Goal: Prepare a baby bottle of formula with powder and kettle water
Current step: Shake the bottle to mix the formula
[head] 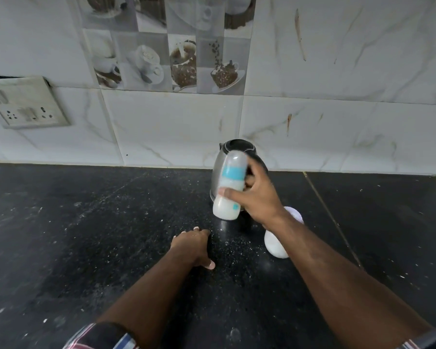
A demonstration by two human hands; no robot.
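Observation:
My right hand [258, 197] grips a baby bottle [230, 186] with a teal collar and clear cap, held upright and slightly tilted above the counter. White milky liquid fills its lower part. The bottle looks motion-blurred. Right behind it stands a steel kettle [234, 152] with a black lid. My left hand [193, 245] rests flat on the black counter [86, 235], fingers spread, holding nothing. A white powder container [277, 245] sits under my right forearm, partly hidden.
White powder specks are scattered over the dark granite counter. A marble-tiled wall [337, 71] rises behind the kettle. A switch and socket plate [28, 107] is mounted on the wall at far left.

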